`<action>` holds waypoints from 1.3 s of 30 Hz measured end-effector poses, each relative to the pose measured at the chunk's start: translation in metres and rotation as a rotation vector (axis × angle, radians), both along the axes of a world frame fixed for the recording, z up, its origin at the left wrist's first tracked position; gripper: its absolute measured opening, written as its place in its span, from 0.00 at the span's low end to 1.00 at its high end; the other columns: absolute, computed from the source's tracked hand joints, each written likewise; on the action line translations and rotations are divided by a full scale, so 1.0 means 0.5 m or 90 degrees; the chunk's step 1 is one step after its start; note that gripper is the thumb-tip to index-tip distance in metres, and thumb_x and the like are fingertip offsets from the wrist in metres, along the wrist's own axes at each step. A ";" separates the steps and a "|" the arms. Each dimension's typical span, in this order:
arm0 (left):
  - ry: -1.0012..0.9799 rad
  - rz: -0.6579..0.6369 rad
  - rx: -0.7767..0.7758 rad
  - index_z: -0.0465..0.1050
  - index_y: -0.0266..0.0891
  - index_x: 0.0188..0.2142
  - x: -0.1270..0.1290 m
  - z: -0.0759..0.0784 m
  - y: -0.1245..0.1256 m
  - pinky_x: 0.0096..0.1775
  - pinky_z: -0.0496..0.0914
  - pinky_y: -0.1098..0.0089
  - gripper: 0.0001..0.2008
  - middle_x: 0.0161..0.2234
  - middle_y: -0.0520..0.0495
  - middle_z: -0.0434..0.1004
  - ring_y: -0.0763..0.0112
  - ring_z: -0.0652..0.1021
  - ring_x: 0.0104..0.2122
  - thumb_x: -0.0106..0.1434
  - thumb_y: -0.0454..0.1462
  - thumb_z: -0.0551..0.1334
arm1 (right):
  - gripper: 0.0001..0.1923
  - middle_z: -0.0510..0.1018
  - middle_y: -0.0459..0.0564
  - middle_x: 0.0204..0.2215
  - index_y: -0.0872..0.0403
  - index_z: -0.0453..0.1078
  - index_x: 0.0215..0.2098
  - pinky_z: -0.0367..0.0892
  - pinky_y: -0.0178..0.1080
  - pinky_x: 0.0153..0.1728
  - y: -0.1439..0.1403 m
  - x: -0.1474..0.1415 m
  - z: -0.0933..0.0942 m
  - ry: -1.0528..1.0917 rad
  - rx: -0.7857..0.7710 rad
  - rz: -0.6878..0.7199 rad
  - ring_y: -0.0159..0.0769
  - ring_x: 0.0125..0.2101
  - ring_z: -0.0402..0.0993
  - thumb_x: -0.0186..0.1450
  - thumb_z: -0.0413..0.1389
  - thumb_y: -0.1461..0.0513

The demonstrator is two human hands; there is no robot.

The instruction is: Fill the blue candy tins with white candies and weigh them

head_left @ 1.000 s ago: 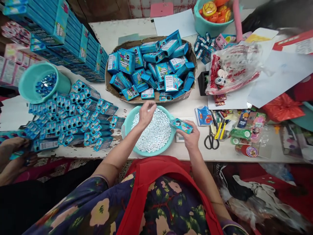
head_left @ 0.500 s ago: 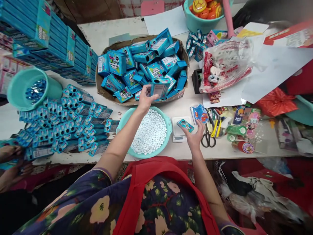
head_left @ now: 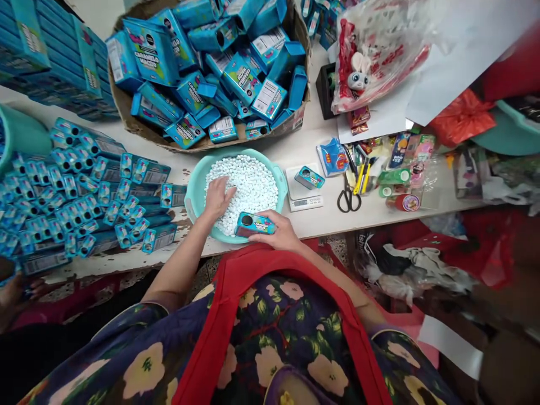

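My left hand (head_left: 218,197) reaches into a turquoise basin (head_left: 194,174) of small white candies (head_left: 253,183). Its thumb stands apart from the fingers, whose tips touch the candies. In my right hand (head_left: 282,232) is a blue candy box (head_left: 255,224), lying on its side over the basin's near right part. A round dark opening shows at the box's left end, facing up. Beside the basin, another blue box (head_left: 310,178) rests on a white digital scale (head_left: 300,203), with neither hand on it.
Behind the basin stands a cardboard carton (head_left: 126,121) heaped with blue boxes. Rows of upright boxes (head_left: 80,208) fill the left side, near another person's hand (head_left: 14,292). Black scissors (head_left: 349,199) and a yellow cutter (head_left: 360,179) lie right of the scale.
My left hand has come down from the carton into the candies. My right hand has left the box on the scale and now holds a box at the basin. The view has shifted.
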State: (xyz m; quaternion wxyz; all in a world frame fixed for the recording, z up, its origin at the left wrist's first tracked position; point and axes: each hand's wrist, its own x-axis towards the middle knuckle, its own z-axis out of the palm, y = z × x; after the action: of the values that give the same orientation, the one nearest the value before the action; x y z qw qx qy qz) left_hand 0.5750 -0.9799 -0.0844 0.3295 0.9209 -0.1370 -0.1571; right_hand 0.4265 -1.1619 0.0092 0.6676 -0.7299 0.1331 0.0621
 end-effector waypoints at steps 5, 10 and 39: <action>-0.011 -0.008 0.159 0.71 0.36 0.53 -0.013 -0.036 -0.069 0.58 0.61 0.53 0.27 0.50 0.33 0.72 0.47 0.69 0.55 0.64 0.53 0.56 | 0.29 0.78 0.45 0.33 0.51 0.73 0.41 0.70 0.38 0.39 -0.007 0.000 0.016 0.063 0.031 -0.056 0.37 0.35 0.74 0.46 0.71 0.47; 0.060 0.037 0.167 0.74 0.44 0.46 -0.016 -0.018 -0.115 0.48 0.67 0.59 0.20 0.47 0.40 0.75 0.51 0.75 0.48 0.64 0.53 0.57 | 0.25 0.75 0.42 0.29 0.52 0.73 0.37 0.68 0.37 0.36 -0.011 0.004 0.025 0.084 0.040 -0.107 0.33 0.31 0.70 0.45 0.72 0.49; -0.180 0.372 0.034 0.64 0.40 0.52 0.108 0.215 0.100 0.56 0.65 0.51 0.25 0.50 0.40 0.72 0.43 0.66 0.60 0.59 0.45 0.67 | 0.25 0.77 0.45 0.29 0.54 0.73 0.37 0.70 0.38 0.31 -0.173 -0.077 -0.017 0.097 -0.163 -0.360 0.35 0.29 0.72 0.45 0.71 0.52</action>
State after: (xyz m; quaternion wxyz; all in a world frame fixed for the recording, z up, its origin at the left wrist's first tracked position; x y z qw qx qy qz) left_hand 0.6287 -0.9297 0.0230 0.3140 0.9423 0.0930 0.0698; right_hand 0.3878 -1.2485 0.0007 0.5494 -0.7353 0.3868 -0.0888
